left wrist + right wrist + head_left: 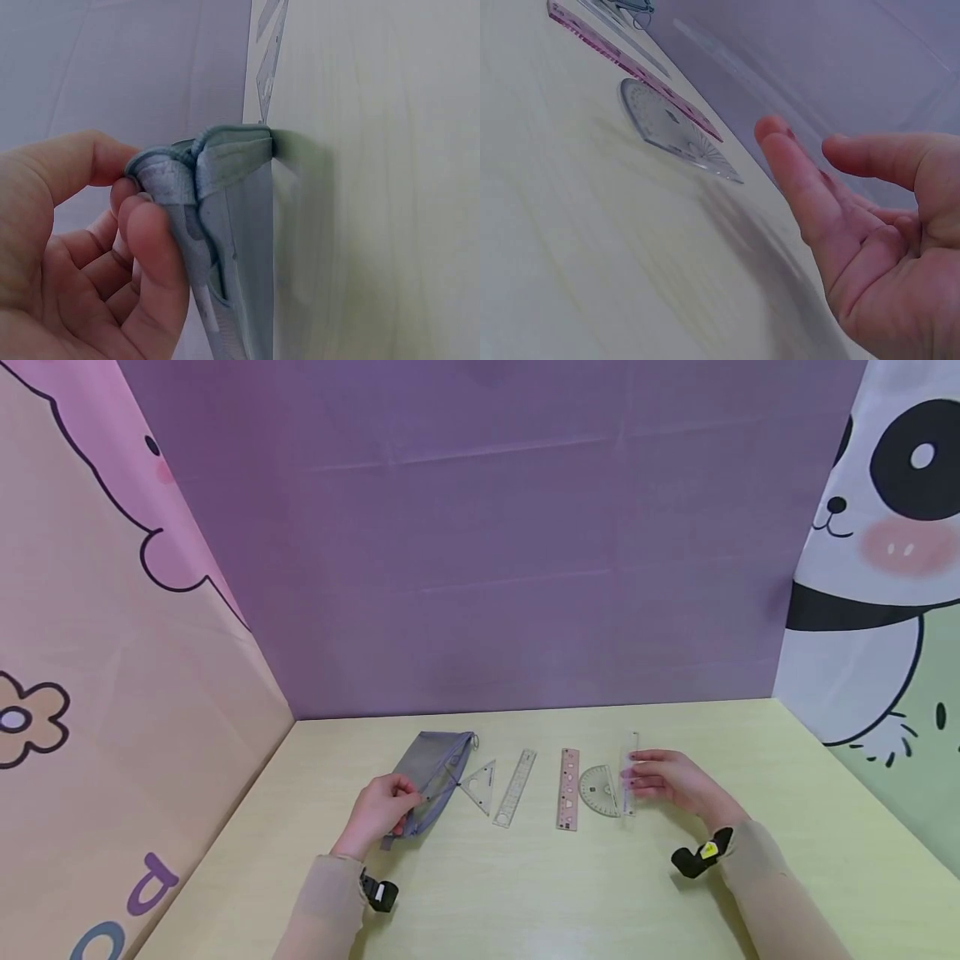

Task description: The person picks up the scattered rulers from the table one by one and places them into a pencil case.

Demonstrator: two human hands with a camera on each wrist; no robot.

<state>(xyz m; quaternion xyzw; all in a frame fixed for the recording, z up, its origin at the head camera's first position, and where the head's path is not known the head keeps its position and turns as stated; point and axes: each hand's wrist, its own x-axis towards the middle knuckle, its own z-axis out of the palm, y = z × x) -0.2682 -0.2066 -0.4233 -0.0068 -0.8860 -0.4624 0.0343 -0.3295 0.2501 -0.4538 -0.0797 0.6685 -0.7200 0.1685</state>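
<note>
My left hand [381, 810] pinches the near edge of a grey-blue zip pouch [429, 762] between thumb and fingers. In the left wrist view the pouch's folded, piped rim [232, 161] rises beside the fingertips. On the right, my right hand [675, 783] holds a clear ruler [632, 745] upright in the head view between thumb and fingers. Against the purple backdrop in the right wrist view, that ruler is a faint see-through strip [739, 71]. Just left of it lies a clear protractor [598, 790], with a pink ruler [567, 789] alongside.
Between the pouch and the pink ruler lie a clear set square [480, 787] and another clear ruler [515, 787]. The pale wooden table [480, 902] meets a purple backdrop [480, 568] behind and printed cloth walls at both sides.
</note>
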